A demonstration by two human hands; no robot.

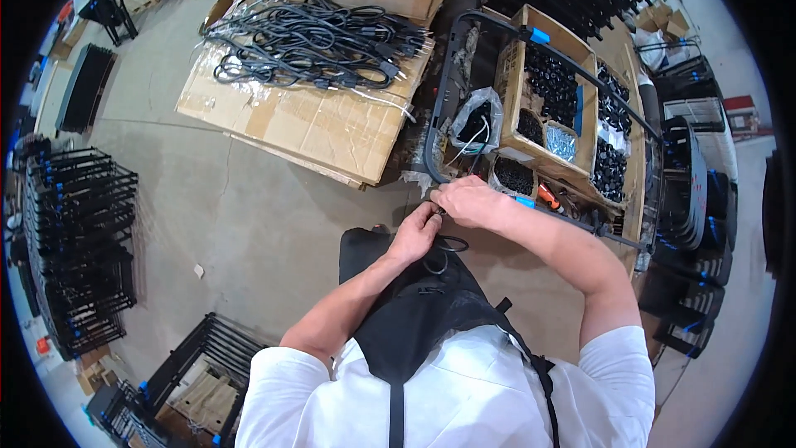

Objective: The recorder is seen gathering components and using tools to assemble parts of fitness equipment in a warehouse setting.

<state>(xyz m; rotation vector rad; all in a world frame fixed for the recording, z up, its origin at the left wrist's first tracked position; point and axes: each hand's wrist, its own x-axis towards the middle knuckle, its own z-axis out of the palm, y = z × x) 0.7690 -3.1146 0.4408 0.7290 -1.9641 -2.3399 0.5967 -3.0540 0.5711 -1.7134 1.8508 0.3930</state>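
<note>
My left hand (415, 235) and my right hand (469, 202) meet in front of my body, fingertips pinched together. Just below them hangs a looped black cord (437, 268), which seems to run up into the left fingers. Whatever small piece sits between the right fingertips is hidden. Both hands are beside the near left corner of a black tubular metal frame (433, 153), which lies over the workbench. A clear plastic bag (458, 130) with dark contents and white strips sits inside that corner. My black apron (414, 315) is behind the cord.
Left of the bench, a pile of black power cords (319, 41) lies on a cardboard box (290, 129). Wooden bins (518, 87) hold black fittings and silver screws. An orange-handled tool (548, 196) lies near them. Stacked black frames (79, 241) stand at left, black panels (695, 191) at right.
</note>
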